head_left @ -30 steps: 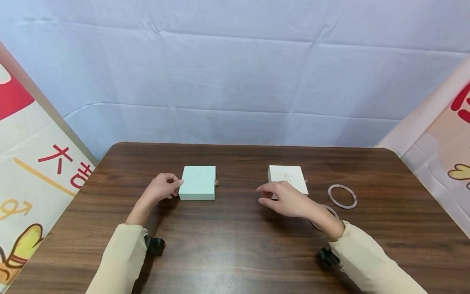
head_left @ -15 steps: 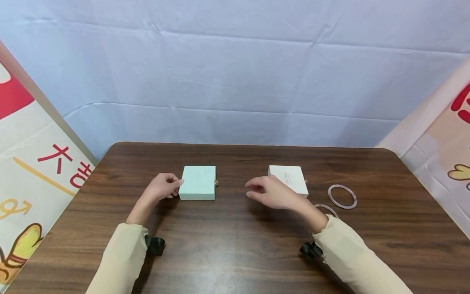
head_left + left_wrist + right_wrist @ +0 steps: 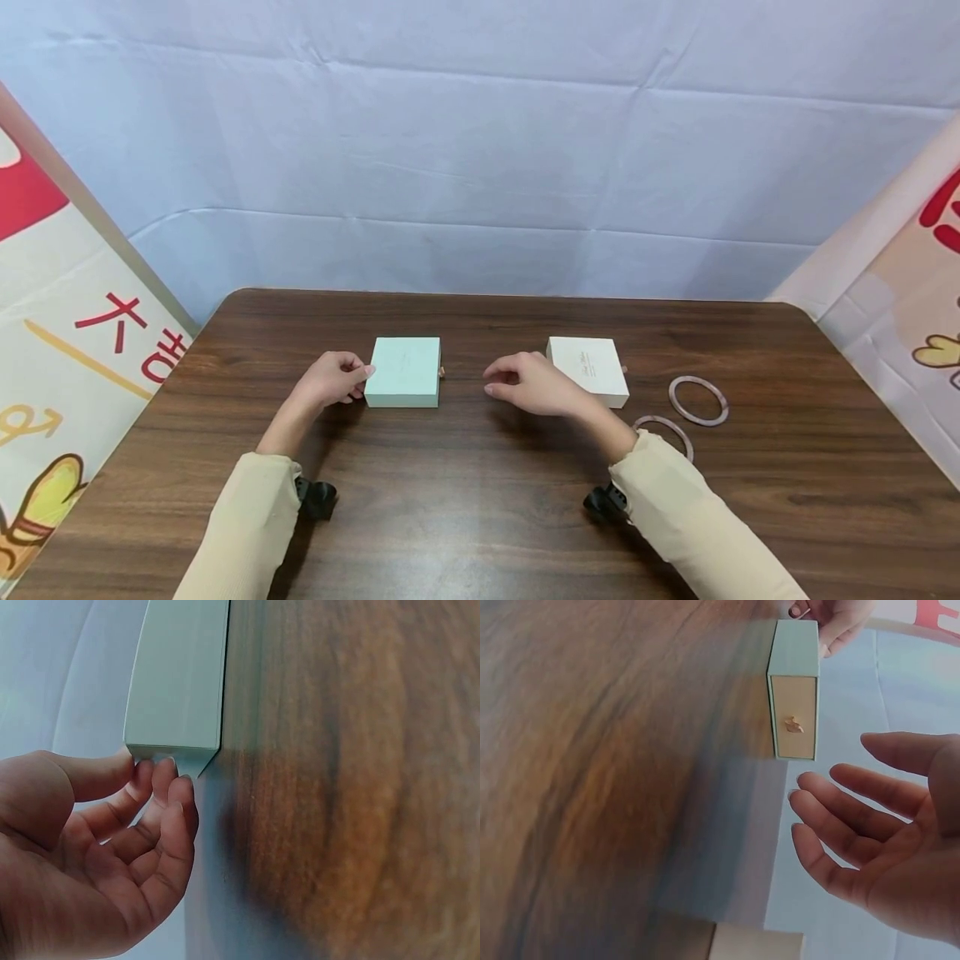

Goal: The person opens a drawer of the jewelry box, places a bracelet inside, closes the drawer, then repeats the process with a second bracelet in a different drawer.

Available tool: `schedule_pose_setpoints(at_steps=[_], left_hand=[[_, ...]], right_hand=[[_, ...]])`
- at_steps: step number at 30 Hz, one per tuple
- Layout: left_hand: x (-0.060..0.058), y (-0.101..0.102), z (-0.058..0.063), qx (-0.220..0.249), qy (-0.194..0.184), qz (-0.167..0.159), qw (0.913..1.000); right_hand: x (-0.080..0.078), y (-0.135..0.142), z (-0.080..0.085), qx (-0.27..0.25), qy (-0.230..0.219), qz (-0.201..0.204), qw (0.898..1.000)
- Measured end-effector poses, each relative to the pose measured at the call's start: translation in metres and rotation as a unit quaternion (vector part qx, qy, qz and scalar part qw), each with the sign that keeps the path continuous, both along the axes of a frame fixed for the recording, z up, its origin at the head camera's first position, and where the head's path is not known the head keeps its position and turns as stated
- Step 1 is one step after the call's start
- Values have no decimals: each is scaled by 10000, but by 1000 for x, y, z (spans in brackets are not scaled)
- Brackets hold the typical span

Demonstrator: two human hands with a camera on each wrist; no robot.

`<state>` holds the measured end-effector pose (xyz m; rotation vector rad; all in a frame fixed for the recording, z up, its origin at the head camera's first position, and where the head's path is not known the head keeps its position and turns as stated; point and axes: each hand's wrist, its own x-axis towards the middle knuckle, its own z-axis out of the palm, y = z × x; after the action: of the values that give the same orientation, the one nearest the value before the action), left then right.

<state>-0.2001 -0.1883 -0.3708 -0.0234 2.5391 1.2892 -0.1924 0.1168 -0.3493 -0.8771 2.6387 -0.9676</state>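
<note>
A mint green drawer box (image 3: pixel 403 367) lies flat on the wooden table, left of centre. My left hand (image 3: pixel 326 382) holds its left side, with the thumb at the top edge and curled fingers against the end. The left wrist view shows this left hand (image 3: pixel 112 847) at the box's corner. My right hand (image 3: pixel 536 383) hovers between that box and a white box (image 3: pixel 588 360), holding nothing. In the right wrist view its fingers (image 3: pixel 847 817) are spread and loosely bent, facing the mint box's drawer front and small gold pull (image 3: pixel 793 724).
Two pale purple bangles lie at the right: one bangle (image 3: pixel 673 400) farther back, the other bangle (image 3: pixel 686 442) nearer my right sleeve. The brown table (image 3: pixel 465 517) ends before a pale blue cloth backdrop (image 3: pixel 480 167). Printed banners flank both sides.
My right hand has moved left, from in front of the white box towards the mint box, uncovering more of the white box and the nearer bangle. My left hand stays at the mint box.
</note>
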Motion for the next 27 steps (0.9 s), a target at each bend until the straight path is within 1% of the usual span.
schedule_pose_setpoints(at_steps=[4, 9, 14, 17, 21, 27], left_hand=[[0, 1, 0, -2, 6, -10, 10000], [0, 0, 0, 0, -4, -34, 10000], [0, 0, 0, -14, 23, -68, 10000], [1, 0, 0, -20, 40, -100, 9999], [1, 0, 1, -9, 60, -124, 9999], [2, 0, 2, -9, 52, -136, 9999]], right_hand=[[-3, -5, -4, 29, -158, -105, 9998], [-8, -12, -10, 39, -305, -100, 9995], [-14, -18, -13, 36, -591, -163, 9981], [-18, -21, -15, -121, -857, -156, 9961], [-22, -24, -16, -450, -1252, -131, 9910], [-26, -30, -19, -700, -1601, -107, 9846]])
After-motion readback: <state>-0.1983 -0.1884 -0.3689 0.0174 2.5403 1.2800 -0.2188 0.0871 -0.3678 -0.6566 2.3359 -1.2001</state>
